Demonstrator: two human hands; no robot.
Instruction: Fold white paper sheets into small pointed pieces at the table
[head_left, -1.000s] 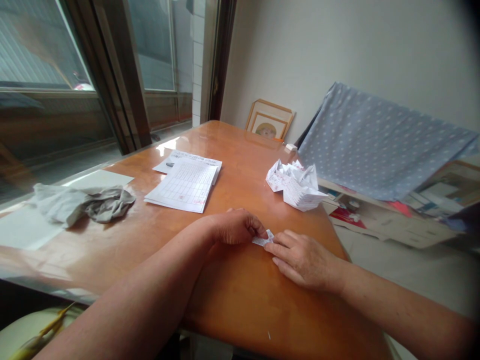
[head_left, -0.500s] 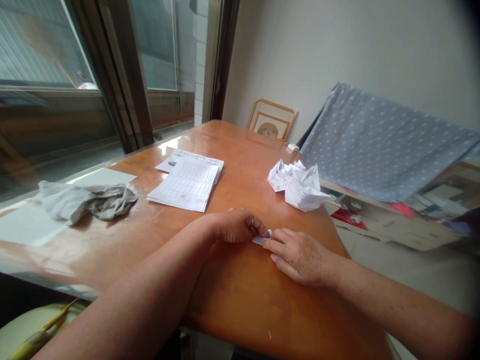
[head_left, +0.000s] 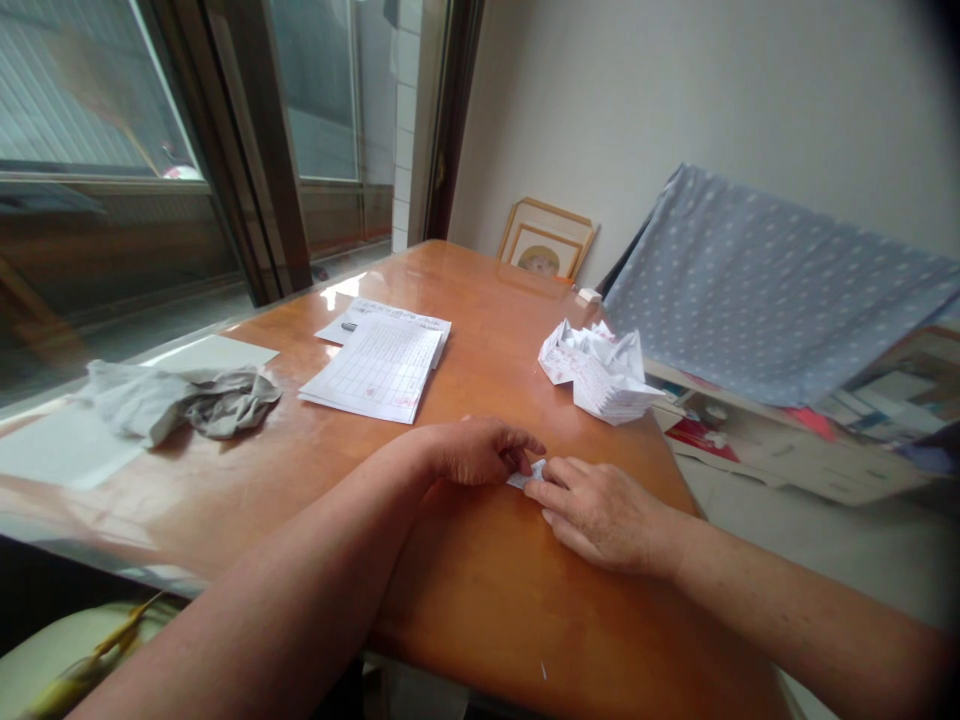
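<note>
A small piece of folded paper (head_left: 526, 476) with printing lies on the wooden table between my two hands. My left hand (head_left: 484, 452) holds its left side, with the index finger stretched out above it and the other fingers curled. My right hand (head_left: 600, 508) rests on the table, its fingertips closed on the right end of the paper. The fingers cover part of the folds. Beyond my right hand stands a bundle of folded paper pieces (head_left: 600, 372), nested together in a row.
A stack of written sheets (head_left: 375, 365) lies left of centre on the table (head_left: 480, 300). Farther left is a crumpled grey cloth (head_left: 229, 400) on a pale sheet (head_left: 67, 450). A framed picture (head_left: 544, 245) leans at the back wall; a dotted blue cloth (head_left: 772, 290) hangs at right.
My left index finger has lifted off the paper and straightened to the right. My right hand stays almost where it was. The whole view has shifted slightly.
</note>
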